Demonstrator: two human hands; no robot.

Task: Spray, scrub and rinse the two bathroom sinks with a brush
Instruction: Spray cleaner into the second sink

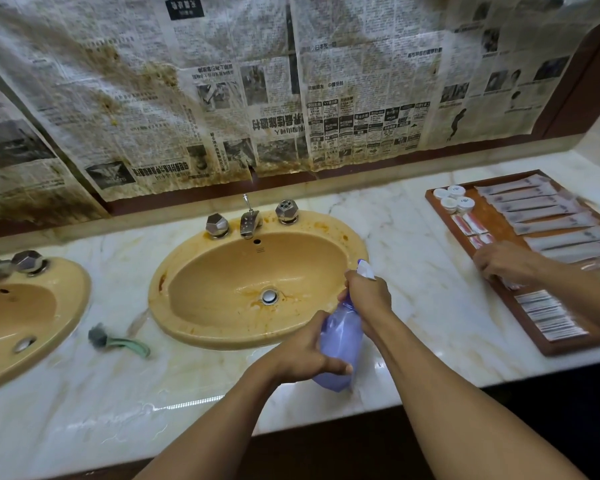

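The centre sink (pixel 201 271) is set in the tabletop (pixel 413 237). The faucet (pixel 250 221) stands on its rear rim. The brush (pixel 118 341) lies on the tabletop just left of the sink, and a second sink (pixel 32 306) is farther left. The spray bottle (pixel 340 344) is at the centre sink's front-right rim. The tray (pixel 492 216) lies well to the right. Newspaper (pixel 222 81) hangs behind the sink.

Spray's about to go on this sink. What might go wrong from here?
1. The left hand and right hand both grip the spray bottle at the sink's front rim. Overspray may drift onto the tray of toiletries, where another person's hand is.
2. The counter looks wet, so the bottle might slide if set down.
3. Mist could soak the newspaper behind the tap.
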